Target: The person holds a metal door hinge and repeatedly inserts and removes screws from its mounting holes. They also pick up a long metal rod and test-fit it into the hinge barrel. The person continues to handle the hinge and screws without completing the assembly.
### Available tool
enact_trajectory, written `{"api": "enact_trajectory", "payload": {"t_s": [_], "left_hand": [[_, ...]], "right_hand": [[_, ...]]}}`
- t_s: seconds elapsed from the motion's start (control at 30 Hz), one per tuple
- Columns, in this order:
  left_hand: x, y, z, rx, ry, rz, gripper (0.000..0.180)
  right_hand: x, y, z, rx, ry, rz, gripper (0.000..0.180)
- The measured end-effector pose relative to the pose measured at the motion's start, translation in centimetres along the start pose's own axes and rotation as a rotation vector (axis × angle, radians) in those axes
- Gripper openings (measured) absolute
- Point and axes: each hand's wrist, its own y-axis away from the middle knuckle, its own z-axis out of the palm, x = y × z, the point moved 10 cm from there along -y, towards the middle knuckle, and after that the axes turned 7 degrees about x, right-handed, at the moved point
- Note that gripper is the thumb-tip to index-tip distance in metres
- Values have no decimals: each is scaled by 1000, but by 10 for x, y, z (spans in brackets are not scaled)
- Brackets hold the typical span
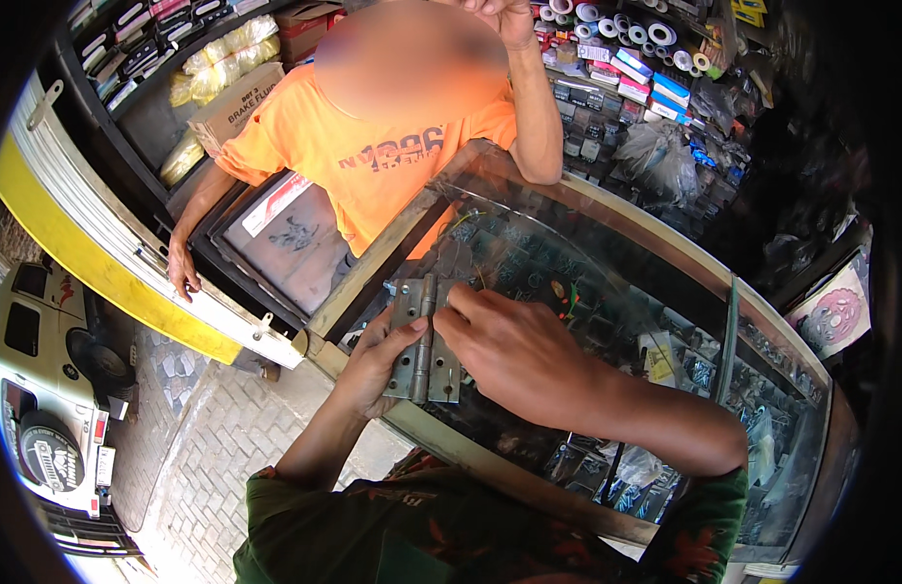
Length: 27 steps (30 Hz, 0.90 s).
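Note:
A metal butt hinge (421,350) lies opened out, its knuckle running lengthwise between two leaves with screw holes. My left hand (379,358) grips its left leaf, with the thumb across the face near the knuckle. My right hand (505,346) is closed over the upper part of the right leaf, fingertips pressed together against it. What those fingertips pinch, if anything, is hidden. A small shiny screw-like piece (392,287) shows at the hinge's upper left corner. Just beyond the hinge is a dark grey flat piece (451,261), partly hidden.
Under my hands stands a glass-topped display counter (607,282) with small hardware inside. Across it a person in an orange shirt (373,165) has one arm raised. Shelves of tape rolls and boxes (655,58) rise behind. A parked vehicle (47,380) is at left on paving (237,419).

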Motion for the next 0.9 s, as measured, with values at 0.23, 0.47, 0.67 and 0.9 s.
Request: {"api": "enact_trajectory", "payload": {"t_s": [0.23,0.47,0.67,0.9], "left_hand": [[-1,-1,2,25,-10,-30,56],[-6,-7,-3,9,-55,-25,57],[-5,-6,-3,19,-57,-18,56],[-4,-4,-8,25,-62,18,45]], "right_hand": [[2,5,0,-18,-69,26,22],[5,7,-1,5,-96,40,22],[6,8,-1,11,-98,47,22],[7,10,-1,33,-141,79,27]]}}
